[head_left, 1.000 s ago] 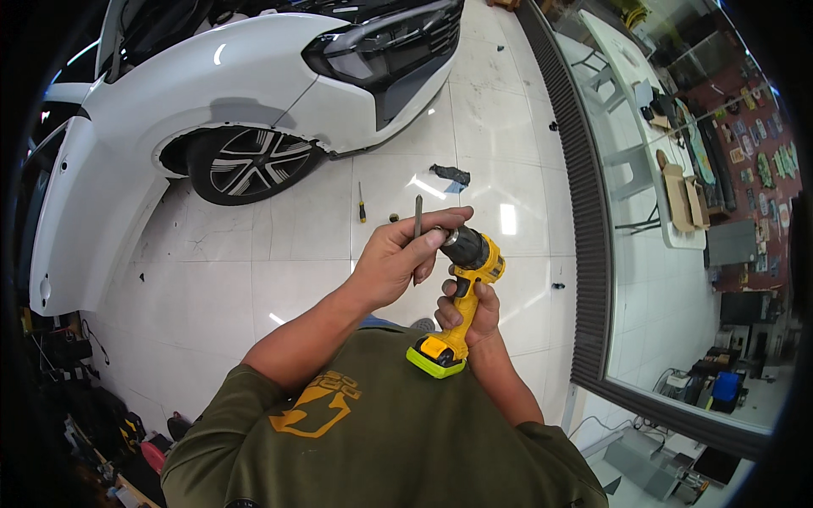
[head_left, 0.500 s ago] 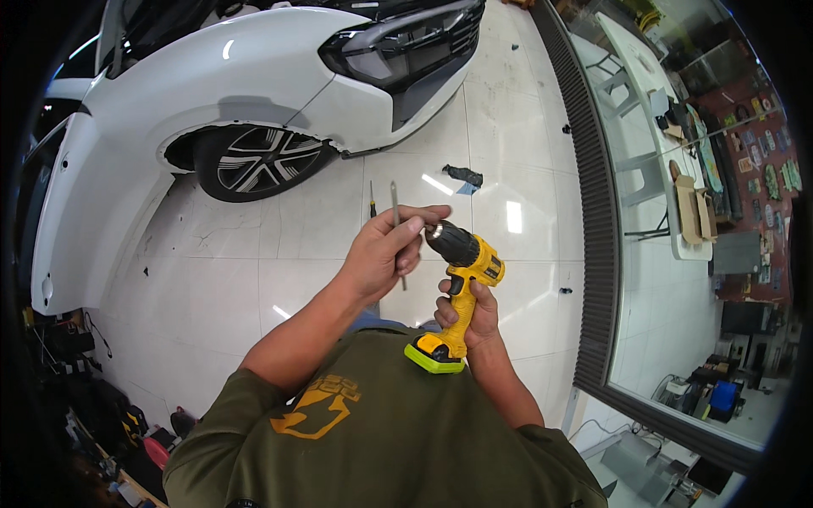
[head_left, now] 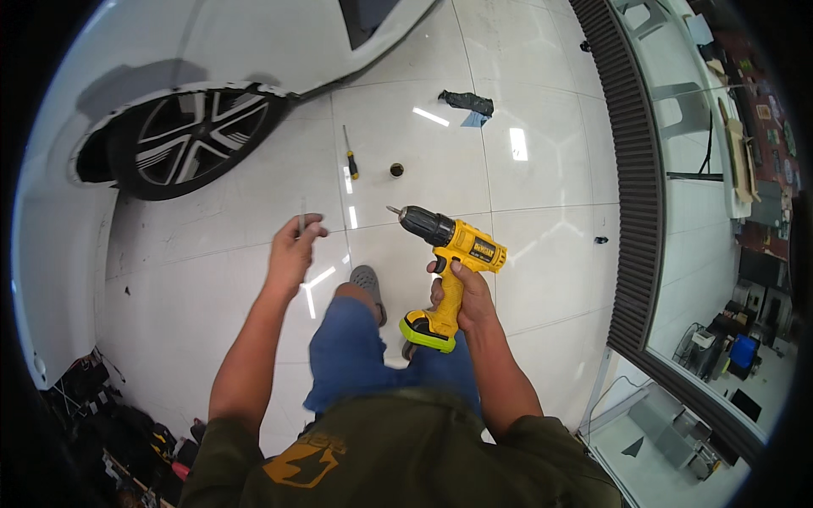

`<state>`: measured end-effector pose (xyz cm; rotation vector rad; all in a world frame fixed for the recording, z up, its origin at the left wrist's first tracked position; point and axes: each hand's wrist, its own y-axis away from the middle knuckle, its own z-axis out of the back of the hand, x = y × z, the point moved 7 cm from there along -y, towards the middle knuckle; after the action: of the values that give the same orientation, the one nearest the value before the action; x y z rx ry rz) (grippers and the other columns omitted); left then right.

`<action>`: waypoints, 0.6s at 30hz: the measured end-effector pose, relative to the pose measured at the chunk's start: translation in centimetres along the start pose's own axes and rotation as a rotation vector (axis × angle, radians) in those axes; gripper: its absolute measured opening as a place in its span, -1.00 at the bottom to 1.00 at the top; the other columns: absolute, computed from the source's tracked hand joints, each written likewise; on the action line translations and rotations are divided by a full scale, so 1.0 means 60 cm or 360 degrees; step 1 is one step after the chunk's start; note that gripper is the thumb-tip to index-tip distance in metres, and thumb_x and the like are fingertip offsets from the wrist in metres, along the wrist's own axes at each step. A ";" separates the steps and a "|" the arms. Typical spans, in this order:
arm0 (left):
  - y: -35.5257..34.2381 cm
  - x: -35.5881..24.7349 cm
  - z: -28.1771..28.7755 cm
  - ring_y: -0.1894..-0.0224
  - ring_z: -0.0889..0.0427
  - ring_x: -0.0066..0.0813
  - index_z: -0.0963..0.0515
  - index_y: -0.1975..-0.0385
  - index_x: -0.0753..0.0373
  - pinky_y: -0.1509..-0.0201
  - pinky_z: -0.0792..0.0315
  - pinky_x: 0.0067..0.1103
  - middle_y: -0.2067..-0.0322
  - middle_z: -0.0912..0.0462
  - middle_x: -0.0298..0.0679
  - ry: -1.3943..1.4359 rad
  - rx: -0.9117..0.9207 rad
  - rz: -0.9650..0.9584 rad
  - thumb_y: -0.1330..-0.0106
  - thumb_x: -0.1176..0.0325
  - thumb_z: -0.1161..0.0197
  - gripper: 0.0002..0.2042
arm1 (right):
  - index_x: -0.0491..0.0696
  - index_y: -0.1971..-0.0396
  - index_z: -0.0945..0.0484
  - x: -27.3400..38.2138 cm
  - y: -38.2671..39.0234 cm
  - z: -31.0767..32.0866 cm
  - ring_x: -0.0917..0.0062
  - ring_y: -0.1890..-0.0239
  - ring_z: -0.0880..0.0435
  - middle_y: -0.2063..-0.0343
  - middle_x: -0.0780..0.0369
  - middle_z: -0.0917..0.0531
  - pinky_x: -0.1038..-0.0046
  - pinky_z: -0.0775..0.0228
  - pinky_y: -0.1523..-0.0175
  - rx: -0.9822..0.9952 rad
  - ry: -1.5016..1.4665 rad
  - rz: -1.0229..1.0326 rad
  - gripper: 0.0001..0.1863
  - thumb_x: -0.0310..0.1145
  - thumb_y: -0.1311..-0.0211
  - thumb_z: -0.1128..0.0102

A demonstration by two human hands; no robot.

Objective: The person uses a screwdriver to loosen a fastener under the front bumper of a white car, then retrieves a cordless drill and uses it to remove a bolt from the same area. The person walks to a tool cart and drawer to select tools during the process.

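Note:
My right hand (head_left: 464, 295) is wrapped around the handle of a yellow and black cordless drill (head_left: 476, 245), which has a lime-green base. A short bit (head_left: 394, 210) sticks out of its black chuck toward the left. Apart from the drill, my left hand (head_left: 293, 247) pinches a thin metal rod (head_left: 302, 207), blurred and partly hidden by the fingers. On the floor beyond lie a yellow and black screwdriver (head_left: 352, 164) and a small round dark object (head_left: 396, 170).
A white car's wheel (head_left: 199, 140) stands at the left. Ahead, a crumpled black piece (head_left: 467, 102) with a blue part lies on the tiled floor (head_left: 542, 279). A dark ribbed frame (head_left: 628, 169) and glass run along the right. Bags and tools (head_left: 102, 415) sit lower left.
My left hand has moved away from the chuck to the left, still with the rod. The drill's bit now shows. My view has shifted, and my legs and a grey clog have come into sight.

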<state>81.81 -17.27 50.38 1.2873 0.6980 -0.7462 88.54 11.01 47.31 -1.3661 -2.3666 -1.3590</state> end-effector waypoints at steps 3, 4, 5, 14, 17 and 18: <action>-0.085 0.124 0.007 0.65 -0.23 -0.78 -0.47 0.08 0.34 0.61 -0.18 -0.76 0.40 -0.58 -0.32 -0.0007 -0.0086 -0.0011 -0.32 0.36 -0.05 -0.74 | -0.07 0.13 -0.40 -0.032 -0.111 0.086 0.54 0.64 -0.52 0.37 0.20 -0.58 0.51 -0.41 0.55 0.0071 0.0100 0.0126 -0.64 -0.20 -0.16 -0.17; -0.113 0.147 -0.010 0.64 -0.23 -0.78 -0.47 0.08 0.35 0.60 -0.18 -0.76 0.40 -0.58 -0.31 -0.0005 -0.0058 -0.0050 -0.32 0.35 -0.05 -0.74 | -0.07 0.13 -0.40 -0.037 -0.145 0.113 0.54 0.63 -0.52 0.37 0.20 -0.58 0.52 -0.42 0.55 0.0094 0.0113 0.0174 -0.64 -0.21 -0.15 -0.18; -0.129 0.161 -0.026 0.63 -0.23 -0.78 -0.46 0.07 0.35 0.60 -0.19 -0.75 0.39 -0.58 -0.31 0.0001 -0.0040 -0.0090 -0.32 0.35 -0.05 -0.74 | -0.08 0.13 -0.40 -0.044 -0.173 0.135 0.54 0.63 -0.53 0.37 0.20 -0.58 0.53 -0.42 0.55 0.0126 0.0133 0.0218 -0.64 -0.22 -0.14 -0.20; -0.207 0.230 -0.199 0.22 -0.58 -0.37 -0.40 0.05 0.39 0.12 -0.54 -0.48 0.15 -0.55 -0.10 0.0838 0.0276 -0.0404 -0.39 0.36 0.06 -0.74 | -0.14 0.10 -0.39 -0.096 -0.293 0.196 0.52 0.57 -0.52 0.36 0.19 -0.54 0.49 -0.43 0.52 0.0478 0.0338 0.0355 -0.62 -0.29 -0.11 -0.19; -0.204 0.222 -0.204 0.14 -0.59 -0.33 -0.39 0.04 0.40 0.08 -0.53 -0.47 0.10 -0.54 -0.06 0.0841 0.0263 -0.0389 -0.39 0.39 0.08 -0.74 | -0.14 0.09 -0.39 -0.092 -0.297 0.202 0.51 0.60 -0.55 0.36 0.16 -0.59 0.50 -0.44 0.53 0.0553 0.0321 0.0245 -0.61 -0.28 -0.12 -0.21; -0.201 0.219 -0.203 0.13 -0.59 -0.32 -0.39 0.03 0.40 0.07 -0.53 -0.47 0.09 -0.54 -0.05 0.0807 0.0246 -0.0377 -0.39 0.39 0.08 -0.74 | -0.13 0.10 -0.40 -0.088 -0.303 0.205 0.51 0.61 -0.56 0.35 0.16 -0.60 0.51 -0.44 0.55 0.0569 0.0338 0.0238 -0.61 -0.27 -0.12 -0.22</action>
<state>79.23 -7.93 31.06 1.5729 1.2374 -0.6756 82.37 12.81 25.67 -1.2033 -2.1836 -0.9330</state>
